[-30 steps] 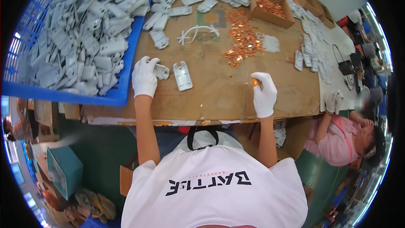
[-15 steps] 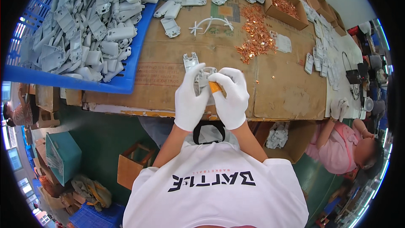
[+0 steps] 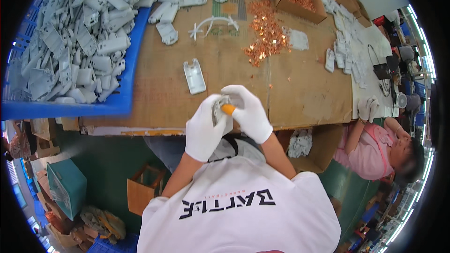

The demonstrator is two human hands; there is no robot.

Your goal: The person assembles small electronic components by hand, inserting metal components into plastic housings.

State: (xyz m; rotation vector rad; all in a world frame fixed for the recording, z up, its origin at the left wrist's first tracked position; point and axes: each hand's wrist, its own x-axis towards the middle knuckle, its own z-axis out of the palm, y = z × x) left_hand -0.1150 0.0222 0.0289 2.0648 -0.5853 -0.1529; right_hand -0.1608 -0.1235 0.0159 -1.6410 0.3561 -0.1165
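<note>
My gloved left hand (image 3: pixel 206 129) is closed around a pale plastic casing (image 3: pixel 217 110), just above the table's near edge. Fingers cover much of the casing. My gloved right hand (image 3: pixel 251 115) is pinched against the casing's upper end. An orange piece (image 3: pixel 228 109) shows at the right thumb; whether it is a finger cover or a tool handle I cannot make out. Beyond the hands, a single open casing (image 3: pixel 194 77) lies flat on the cardboard-covered table (image 3: pixel 309 89). Small copper-coloured metal pieces (image 3: pixel 269 37) form a loose heap farther off.
At the left stands a blue crate (image 3: pixel 112 107) heaped with pale casings. A white curved plastic part (image 3: pixel 213 20) lies mid-table. A cardboard box (image 3: pixel 300 13) of copper pieces is at the far right. Another person (image 3: pixel 372 150) in pink sits on the right.
Both hands have drawn nearer to my body with the casing, which now appears turned more edge-on. The casing lying on the table shows fully. The whole view has shifted slightly.
</note>
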